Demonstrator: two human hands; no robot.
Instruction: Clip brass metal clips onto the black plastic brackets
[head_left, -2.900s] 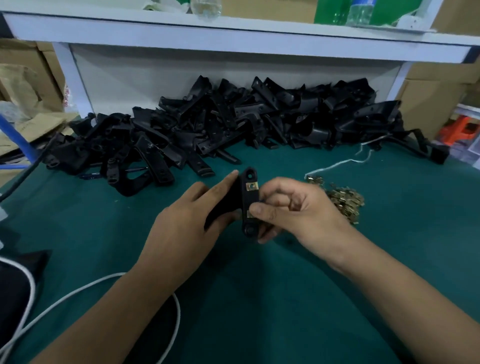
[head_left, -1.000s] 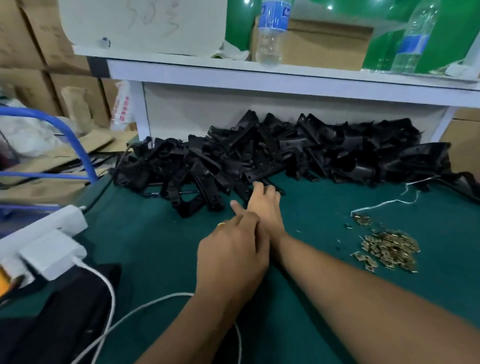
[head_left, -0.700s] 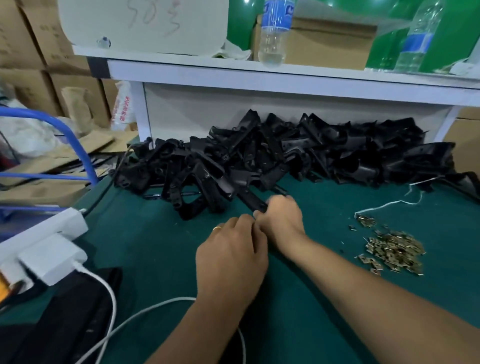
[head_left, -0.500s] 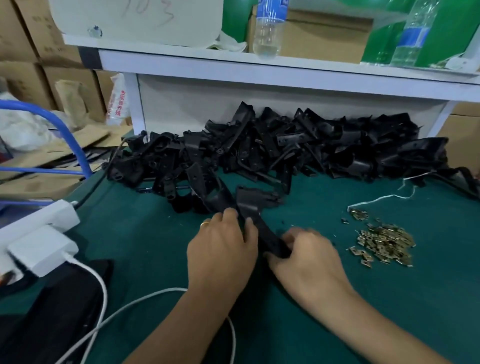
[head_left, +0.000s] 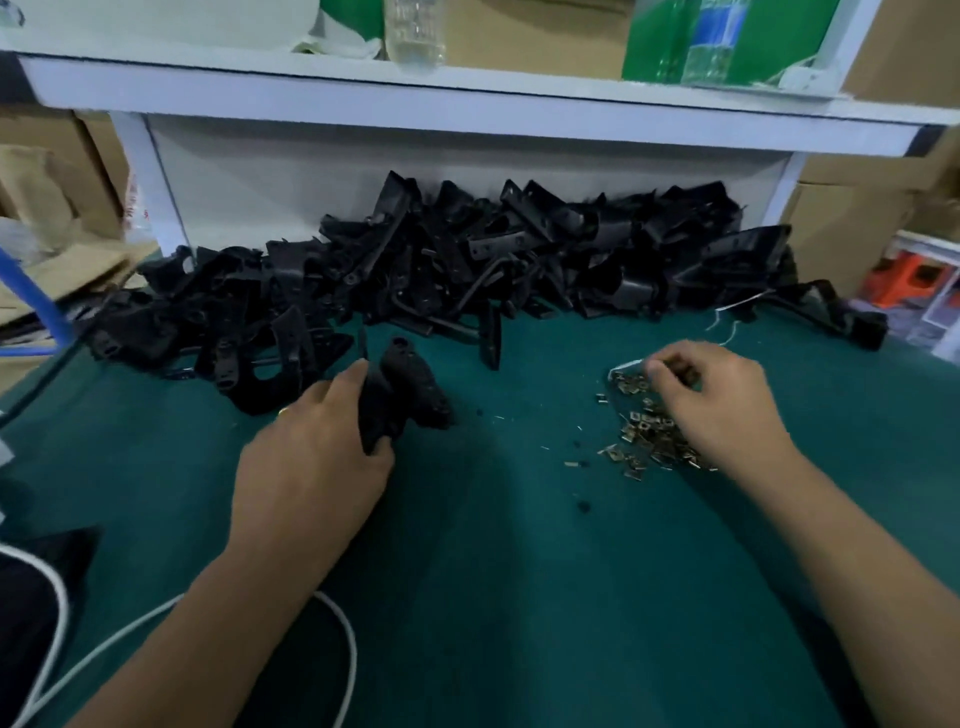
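My left hand (head_left: 317, 457) grips a black plastic bracket (head_left: 410, 387) just above the green table top, in front of the big heap of black brackets (head_left: 467, 265). My right hand (head_left: 722, 400) is over the small pile of brass clips (head_left: 641, 431) at the right, its fingers curled down onto the clips at the pile's far edge. Whether a clip is pinched between the fingertips is hidden.
A white cable (head_left: 343, 639) loops across the near left of the green table (head_left: 519, 571). A white shelf (head_left: 467, 98) with bottles and boxes overhangs the heap. A white string (head_left: 727, 322) lies behind the clips. Cardboard boxes stand at both sides.
My right hand let go of the bracket and moved right to the brass clip pile. My left hand kept the bracket and lifted it slightly. The view tilted down.
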